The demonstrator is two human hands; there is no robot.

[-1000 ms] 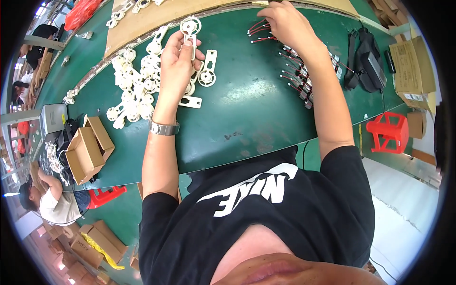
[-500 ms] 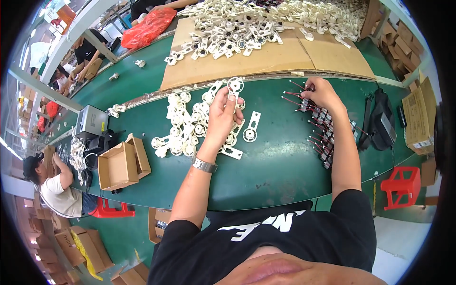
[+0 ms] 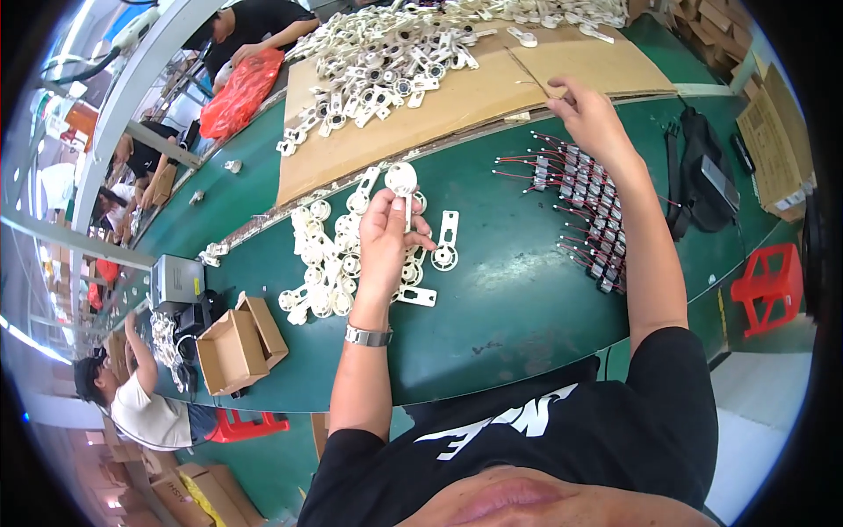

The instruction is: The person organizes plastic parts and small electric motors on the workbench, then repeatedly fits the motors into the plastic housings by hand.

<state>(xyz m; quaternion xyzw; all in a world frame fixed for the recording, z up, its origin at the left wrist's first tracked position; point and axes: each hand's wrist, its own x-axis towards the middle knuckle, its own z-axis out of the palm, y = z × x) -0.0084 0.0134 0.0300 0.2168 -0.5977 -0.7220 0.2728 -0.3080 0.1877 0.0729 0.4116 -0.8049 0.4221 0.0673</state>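
My left hand (image 3: 385,237) is closed on a white plastic part (image 3: 401,178) with a round head and a narrow stem. It is held over a loose pile of similar white parts (image 3: 327,263). One such part (image 3: 445,241) lies apart, just right of that hand. My right hand (image 3: 590,119) is raised near the cardboard's front edge, its fingers bent into a pinch. Something thin pokes out by its fingertips, but what they hold is too small to name. Below that hand, small dark motor-like blocks (image 3: 587,189) with red leads lie in rows.
A large heap of white parts (image 3: 378,75) covers the flat cardboard (image 3: 474,101) at the back. Open cardboard boxes (image 3: 233,351) and a grey metal box (image 3: 176,283) stand left. A black bag (image 3: 707,184) lies right. Co-workers (image 3: 255,31) work at the far left.
My right hand has lifted from the rows of blocks and moved away toward the cardboard. The part in my left hand has turned to show a smoother round face. The whole view has shifted.
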